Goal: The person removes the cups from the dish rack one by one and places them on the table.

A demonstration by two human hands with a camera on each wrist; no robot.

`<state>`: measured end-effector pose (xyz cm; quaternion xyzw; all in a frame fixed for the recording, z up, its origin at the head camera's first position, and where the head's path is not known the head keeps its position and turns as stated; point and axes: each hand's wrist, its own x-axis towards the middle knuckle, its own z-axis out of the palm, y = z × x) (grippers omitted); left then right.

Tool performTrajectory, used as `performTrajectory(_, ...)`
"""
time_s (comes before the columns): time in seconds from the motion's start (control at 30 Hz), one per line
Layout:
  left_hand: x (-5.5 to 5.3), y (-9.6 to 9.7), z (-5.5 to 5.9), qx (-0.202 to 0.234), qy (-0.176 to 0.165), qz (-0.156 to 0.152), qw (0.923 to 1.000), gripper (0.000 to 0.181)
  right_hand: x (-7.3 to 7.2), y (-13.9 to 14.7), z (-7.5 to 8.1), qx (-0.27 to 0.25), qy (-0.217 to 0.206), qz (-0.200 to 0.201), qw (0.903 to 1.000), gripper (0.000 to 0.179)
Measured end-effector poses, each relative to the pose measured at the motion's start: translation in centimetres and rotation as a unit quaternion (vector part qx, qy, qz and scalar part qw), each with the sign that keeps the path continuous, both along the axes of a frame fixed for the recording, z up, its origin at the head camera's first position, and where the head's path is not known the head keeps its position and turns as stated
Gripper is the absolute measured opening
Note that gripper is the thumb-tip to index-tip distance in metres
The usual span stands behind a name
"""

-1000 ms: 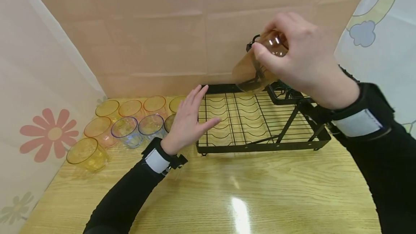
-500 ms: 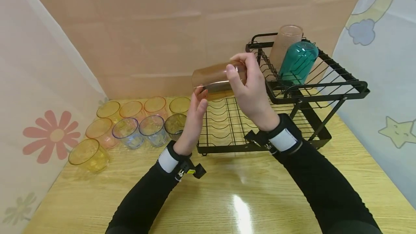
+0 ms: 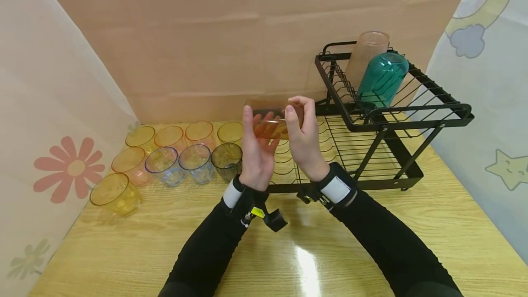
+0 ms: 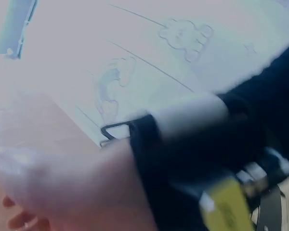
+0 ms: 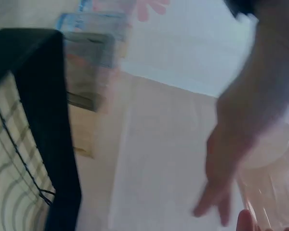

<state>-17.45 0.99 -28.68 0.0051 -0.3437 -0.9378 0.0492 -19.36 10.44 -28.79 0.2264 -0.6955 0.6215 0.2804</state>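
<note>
In the head view, a transparent amber-brown drinking glass (image 3: 270, 105) lies sideways in the air between both hands. My right hand (image 3: 306, 145) grips its right end, thumb in front and fingers curled over the far side. My left hand (image 3: 259, 157) is palm up at the other end. Its thumb stands upright by the glass's left end, and its relaxed fingers show through the glass wall. The left wrist view shows mostly the wrist and the back of the hand, with some fingertips. In the blurred right wrist view, the left hand (image 5: 236, 125) hangs beside clear glass.
A black two-tier dish rack (image 3: 410, 123) stands right. Its upper tier carries an upside-down teal glass (image 3: 383, 79) and a pale pink glass (image 3: 367, 61). Several coloured tumblers stand at left, including a yellow tumbler (image 3: 116, 195) in front and a grey tumbler (image 3: 226, 162) close to the left hand.
My right hand has brought the glass left and down from near the rack's upper tier. My left hand has moved right and turned palm up, its fingers passing behind the glass.
</note>
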Motion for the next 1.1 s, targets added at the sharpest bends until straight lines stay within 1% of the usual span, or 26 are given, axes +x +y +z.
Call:
performTrajectory(0.03,-0.1,0.1,0.1,0.02,-0.008,0.012,0.9997,0.071,0.0,-0.1,-0.3,-0.001,-0.002,0.004,1.0,0.035)
performTrajectory(0.1,-0.2,0.2,0.1,0.045,-0.018,0.031,0.9983,0.065,0.0,-0.3,-0.7,0.002,-0.009,0.01,0.9999,0.036)
performTrajectory(0.2,-0.3,0.2,0.0,0.061,-0.02,0.051,0.9966,0.054,0.1,-0.4,-1.0,0.007,-0.014,0.019,0.9997,0.035)
performTrajectory(0.3,-0.4,-0.1,-0.3,0.06,-0.007,0.062,0.9962,0.044,0.2,-0.4,-0.9,0.012,-0.021,0.043,0.9988,0.032)
performTrajectory(0.37,-0.4,-0.4,-0.5,0.052,0.002,0.068,0.9963,0.042,0.2,-0.3,-0.9,0.027,-0.033,0.056,0.9975,0.031)
performTrajectory(0.43,-0.4,-0.9,-0.9,0.02,0.008,0.071,0.9972,0.043,0.3,0.1,-0.8,0.065,-0.046,0.057,0.9952,0.032)
performTrajectory(0.5,-0.3,-1.6,-1.3,-0.02,0.012,0.071,0.9972,0.044,0.4,0.6,-0.7,0.121,-0.056,0.049,0.9899,0.031)
performTrajectory(0.57,-0.1,-2.5,-1.9,-0.053,0.026,0.063,0.9962,0.042,0.6,1.1,-0.6,0.191,-0.064,0.035,0.9788,0.033)
performTrajectory(0.6,0.0,-3.0,-2.2,-0.072,0.035,0.058,0.9951,0.04,0.8,1.4,-0.5,0.229,-0.063,0.028,0.9711,0.034)
performTrajectory(0.67,0.2,-4.0,-2.8,-0.092,0.053,0.048,0.9932,0.034,1.2,1.8,-0.3,0.299,-0.059,0.02,0.9521,0.037)
performTrajectory(0.7,0.4,-4.5,-3.1,-0.098,0.06,0.042,0.9925,0.031,1.4,1.9,-0.1,0.336,-0.057,0.018,0.9401,0.039)
performTrajectory(0.77,0.9,-5.6,-3.7,-0.125,0.065,0.036,0.9893,0.03,1.9,2.1,0.3,0.405,-0.045,0.017,0.913,0.045)
performTrajectory(0.8,1.2,-6.1,-3.9,-0.144,0.061,0.033,0.9872,0.03,2.2,2.2,0.6,0.435,-0.039,0.02,0.8992,0.048)
performTrajectory(0.87,1.8,-7.2,-4.4,-0.176,0.053,0.029,0.9825,0.03,2.6,2.5,1.3,0.494,-0.03,0.024,0.8684,0.053)
performTrajectory(0.97,2.9,-9.1,-5.0,-0.233,0.036,0.017,0.9717,0.032,3.0,3.1,2.7,0.567,-0.012,0.018,0.8231,0.059)
performTrajectory(1.03,3.6,-10.4,-5.4,-0.267,0.02,0.011,0.9633,0.034,3.2,3.5,3.8,0.604,0.001,0.004,0.797,0.063)
performTrajectory(1.1,4.2,-11.8,-5.8,-0.302,0.002,0.002,0.9533,0.037,3.2,4.0,4.9,0.631,0.015,-0.01,0.7756,0.065)
